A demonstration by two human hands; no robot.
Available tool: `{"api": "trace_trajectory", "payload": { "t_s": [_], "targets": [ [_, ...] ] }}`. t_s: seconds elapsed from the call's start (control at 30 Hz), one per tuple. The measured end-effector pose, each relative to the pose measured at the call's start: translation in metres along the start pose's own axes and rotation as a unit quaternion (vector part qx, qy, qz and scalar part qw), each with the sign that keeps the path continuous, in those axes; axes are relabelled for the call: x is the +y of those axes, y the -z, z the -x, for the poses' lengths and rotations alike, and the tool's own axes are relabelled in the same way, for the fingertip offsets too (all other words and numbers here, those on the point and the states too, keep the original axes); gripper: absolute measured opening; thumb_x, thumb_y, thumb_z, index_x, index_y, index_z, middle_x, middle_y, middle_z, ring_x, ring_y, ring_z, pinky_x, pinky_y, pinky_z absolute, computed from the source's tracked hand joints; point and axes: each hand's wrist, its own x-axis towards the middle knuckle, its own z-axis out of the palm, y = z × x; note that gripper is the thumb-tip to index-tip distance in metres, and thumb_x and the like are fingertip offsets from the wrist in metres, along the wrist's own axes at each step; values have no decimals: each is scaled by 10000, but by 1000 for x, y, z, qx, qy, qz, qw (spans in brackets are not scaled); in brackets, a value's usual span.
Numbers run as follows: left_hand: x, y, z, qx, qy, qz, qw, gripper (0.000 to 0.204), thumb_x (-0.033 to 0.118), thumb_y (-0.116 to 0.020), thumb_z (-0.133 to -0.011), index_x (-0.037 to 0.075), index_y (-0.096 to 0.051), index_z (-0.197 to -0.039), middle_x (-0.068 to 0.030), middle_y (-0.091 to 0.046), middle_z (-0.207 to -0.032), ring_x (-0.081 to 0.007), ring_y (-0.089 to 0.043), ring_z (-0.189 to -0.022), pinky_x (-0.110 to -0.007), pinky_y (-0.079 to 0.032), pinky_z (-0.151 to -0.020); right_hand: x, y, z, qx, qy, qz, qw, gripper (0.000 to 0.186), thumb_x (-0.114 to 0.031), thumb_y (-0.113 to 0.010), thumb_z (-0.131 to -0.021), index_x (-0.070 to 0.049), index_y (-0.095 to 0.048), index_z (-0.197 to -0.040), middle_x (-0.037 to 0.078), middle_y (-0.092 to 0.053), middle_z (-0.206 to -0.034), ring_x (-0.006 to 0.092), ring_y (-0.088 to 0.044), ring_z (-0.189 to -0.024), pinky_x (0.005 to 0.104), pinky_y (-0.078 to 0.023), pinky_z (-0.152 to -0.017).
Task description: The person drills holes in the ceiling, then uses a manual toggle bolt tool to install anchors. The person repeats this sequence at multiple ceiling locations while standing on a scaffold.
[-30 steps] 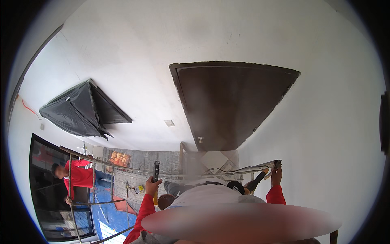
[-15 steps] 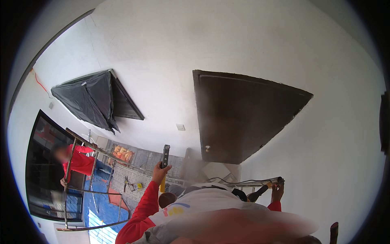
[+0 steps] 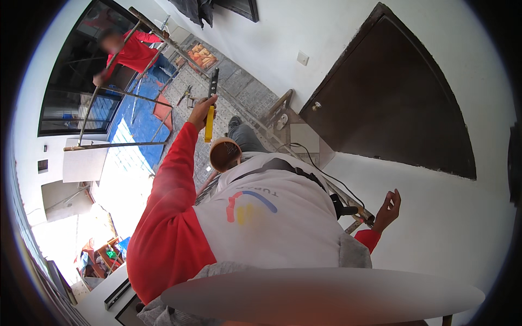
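My left hand (image 3: 203,111) is closed round a tool (image 3: 209,124) with a yellow lower part and a dark upper bar with a row of round pale spots. Its exact kind I cannot make out. Just below it, at my waist, shows the round mouth of a brown container (image 3: 224,155). Out to the right, my right hand (image 3: 388,211) is empty, fingers apart, next to the white wall. Nearest to it is the end of a metal scaffold tube (image 3: 368,218), apart from the fingers.
Beyond my left hand a person in red (image 3: 133,51) holds a metal scaffold frame (image 3: 130,92). Hand tools (image 3: 185,96) lie on the grey tiled floor near a blue sheet (image 3: 130,117). A dark door (image 3: 397,98) stands ahead right. A black cable (image 3: 326,171) runs beside my waist.
My view has tilted down and turned, showing more floor. My right hand has come off the tube end and opened. My left hand still holds the yellow and dark tool.
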Motion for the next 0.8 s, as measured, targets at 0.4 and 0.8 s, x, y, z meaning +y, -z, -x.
{"api": "trace_trajectory", "payload": {
  "t_s": [0.4, 0.8],
  "targets": [
    [-88, 79, 83, 152, 144, 198, 958, 445, 515, -755, -897, 116, -570, -831, -8, -527, -671, -148, -517, -519, -293, -461, -519, -35, -98, -18, -433, 71, 31, 898, 273, -142, -671, -972, -71, -701, -1234, 88, -748, -1001, 198, -715, -914, 340, -581, -787],
    [-246, 73, 28, 118, 322, 137, 929, 549, 577, -788, -860, 49, -665, -945, -25, -611, -792, -146, -596, -629, -306, -479, -541, -30, -159, 14, -572, -24, 109, 813, 323, -152, -696, -951, -45, -686, -1256, 124, -750, -1010, 218, -719, -846, 338, -581, -705]
  ]
}}
